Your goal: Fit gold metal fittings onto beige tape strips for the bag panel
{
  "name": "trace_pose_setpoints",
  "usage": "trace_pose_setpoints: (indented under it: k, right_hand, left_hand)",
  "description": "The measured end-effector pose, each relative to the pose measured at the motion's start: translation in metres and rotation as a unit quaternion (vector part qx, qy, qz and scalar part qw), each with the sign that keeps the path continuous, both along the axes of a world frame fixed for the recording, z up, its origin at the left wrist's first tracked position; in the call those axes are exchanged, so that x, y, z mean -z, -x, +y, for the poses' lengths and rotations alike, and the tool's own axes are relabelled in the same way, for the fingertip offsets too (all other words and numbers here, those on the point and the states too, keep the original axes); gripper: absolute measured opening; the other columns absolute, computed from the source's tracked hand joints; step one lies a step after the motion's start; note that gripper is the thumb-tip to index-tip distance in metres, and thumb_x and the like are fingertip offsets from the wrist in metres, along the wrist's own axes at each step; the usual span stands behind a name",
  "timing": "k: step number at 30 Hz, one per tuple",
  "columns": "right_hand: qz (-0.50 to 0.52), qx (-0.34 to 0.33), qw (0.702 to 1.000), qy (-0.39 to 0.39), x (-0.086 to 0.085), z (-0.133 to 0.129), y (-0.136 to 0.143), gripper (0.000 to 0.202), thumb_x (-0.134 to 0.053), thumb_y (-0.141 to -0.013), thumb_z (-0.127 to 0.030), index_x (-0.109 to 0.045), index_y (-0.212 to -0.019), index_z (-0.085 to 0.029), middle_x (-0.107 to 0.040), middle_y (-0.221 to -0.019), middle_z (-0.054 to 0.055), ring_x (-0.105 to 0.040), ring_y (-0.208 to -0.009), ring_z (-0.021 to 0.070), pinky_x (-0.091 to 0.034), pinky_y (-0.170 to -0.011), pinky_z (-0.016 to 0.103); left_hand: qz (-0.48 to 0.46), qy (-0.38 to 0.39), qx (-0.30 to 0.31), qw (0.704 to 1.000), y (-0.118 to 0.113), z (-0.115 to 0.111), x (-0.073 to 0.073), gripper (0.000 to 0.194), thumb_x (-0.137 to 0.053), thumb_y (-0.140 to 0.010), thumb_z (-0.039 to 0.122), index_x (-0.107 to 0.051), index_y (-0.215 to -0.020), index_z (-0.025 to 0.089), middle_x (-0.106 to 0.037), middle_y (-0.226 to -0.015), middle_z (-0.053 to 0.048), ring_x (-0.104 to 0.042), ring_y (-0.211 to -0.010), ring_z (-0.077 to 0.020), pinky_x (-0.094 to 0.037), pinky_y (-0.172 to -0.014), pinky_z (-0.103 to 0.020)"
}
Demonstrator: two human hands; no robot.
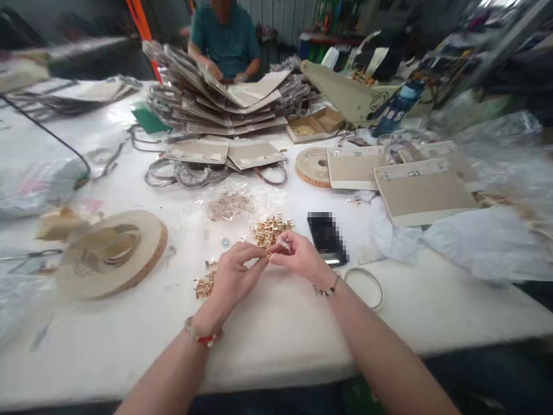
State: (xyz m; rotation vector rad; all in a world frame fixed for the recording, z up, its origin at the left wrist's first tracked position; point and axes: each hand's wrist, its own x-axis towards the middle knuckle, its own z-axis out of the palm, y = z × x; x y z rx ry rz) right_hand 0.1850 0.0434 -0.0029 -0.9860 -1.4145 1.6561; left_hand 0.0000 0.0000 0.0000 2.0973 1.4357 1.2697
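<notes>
My left hand point(235, 274) and my right hand point(301, 257) meet fingertip to fingertip over the white table point(276, 328). Both are pinched closed around a small gold-coloured metal piece point(268, 252), mostly hidden by the fingers. Just behind them lies a pile of gold metal fittings point(272, 229). A smaller group of similar fittings point(204, 281) sits to the left, partly behind my left hand. Farther back, a clear plastic bag point(196, 210) holds many tiny copper-coloured pieces point(228, 204). A dark phone point(327, 236) lies right of my right hand.
A large strap roll point(149, 253) lies at left, a smaller roll point(311, 167) behind. Flat beige panels point(425, 193) rest at right, with more panels stacked point(233, 109) at the back. A metal ring point(380, 288) lies near my right wrist. A person point(227, 40) sits across the table.
</notes>
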Motion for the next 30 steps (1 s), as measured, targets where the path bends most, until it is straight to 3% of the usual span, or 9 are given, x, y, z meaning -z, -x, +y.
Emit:
trace_pose_setpoints:
  k: [7,12,17,22,26,28,30]
  right_hand:
    - [-0.015,-0.011,0.999,0.033,-0.003,0.001,-0.003,0.038,-0.081,-0.075,-0.044,-0.052,-0.083,-0.020,-0.058,-0.071,-0.004,-0.063,-0.070,0.0146,-0.049,-0.069,0.028]
    - [-0.031,0.005,0.999,-0.012,0.001,0.000,-0.001,0.040,-0.083,-0.073,-0.042,-0.049,-0.081,-0.021,-0.057,-0.078,-0.004,-0.058,-0.071,0.0121,-0.047,-0.063,0.024]
    - [-0.036,-0.003,0.999,0.024,-0.006,-0.001,0.000,0.036,-0.076,-0.080,-0.046,-0.051,-0.085,-0.020,-0.060,-0.078,-0.002,-0.064,-0.071,0.0141,-0.047,-0.056,0.022]
    - [-0.026,0.020,0.999,0.017,-0.010,-0.001,0.000,0.029,-0.059,-0.090,-0.047,-0.056,-0.084,-0.019,-0.068,-0.081,0.002,-0.059,-0.061,0.0103,-0.043,-0.053,0.021]
    - [-0.017,0.023,1.000,0.007,-0.008,-0.001,-0.001,0.016,-0.056,-0.087,-0.033,-0.059,-0.084,-0.017,-0.063,-0.070,-0.001,-0.051,-0.053,0.0082,-0.040,-0.052,0.021]
    - [-0.032,0.013,0.999,-0.003,-0.008,-0.001,-0.001,0.013,-0.056,-0.085,-0.029,-0.061,-0.086,-0.017,-0.062,-0.069,-0.002,-0.049,-0.053,0.0083,-0.039,-0.052,0.021]
    - [-0.047,-0.001,0.999,-0.021,-0.008,-0.002,-0.001,0.014,-0.057,-0.085,-0.028,-0.063,-0.088,-0.016,-0.063,-0.070,-0.001,-0.050,-0.054,0.0087,-0.040,-0.054,0.022]
  left_hand:
    - [0.059,-0.055,0.029,0.996,0.001,0.000,0.001,0.006,-0.068,-0.092,0.022,-0.074,-0.092,0.022,-0.076,-0.088,-0.001,-0.065,-0.078,-0.0147,-0.051,-0.075,-0.028]
    - [0.122,-0.019,-0.005,0.992,-0.001,0.002,0.001,0.018,-0.057,-0.098,0.027,-0.068,-0.087,0.019,-0.069,-0.079,-0.003,-0.061,-0.075,-0.0186,-0.049,-0.070,-0.031]
    - [0.172,-0.012,0.002,0.985,-0.004,0.005,0.005,0.034,-0.039,-0.104,0.030,-0.059,-0.079,0.019,-0.063,-0.075,-0.004,-0.058,-0.072,-0.0195,-0.046,-0.070,-0.031]
    - [0.218,0.025,-0.047,0.974,-0.003,0.004,0.007,0.041,-0.030,-0.105,0.031,-0.055,-0.074,0.020,-0.060,-0.067,-0.004,-0.056,-0.066,-0.0205,-0.042,-0.064,-0.032]
    - [0.248,0.081,-0.114,0.959,-0.005,0.014,0.007,0.047,-0.030,-0.105,0.035,-0.060,-0.071,0.020,-0.062,-0.064,-0.006,-0.059,-0.064,-0.0225,-0.039,-0.061,-0.032]
    - [0.233,0.109,-0.132,0.957,-0.006,0.022,0.005,0.045,-0.033,-0.104,0.038,-0.068,-0.083,0.019,-0.068,-0.072,-0.008,-0.063,-0.070,-0.0233,-0.040,-0.063,-0.032]
    - [0.205,0.110,-0.141,0.962,-0.006,0.027,0.002,0.041,-0.037,-0.104,0.042,-0.070,-0.107,0.019,-0.073,-0.087,-0.009,-0.067,-0.081,-0.0242,-0.043,-0.067,-0.031]
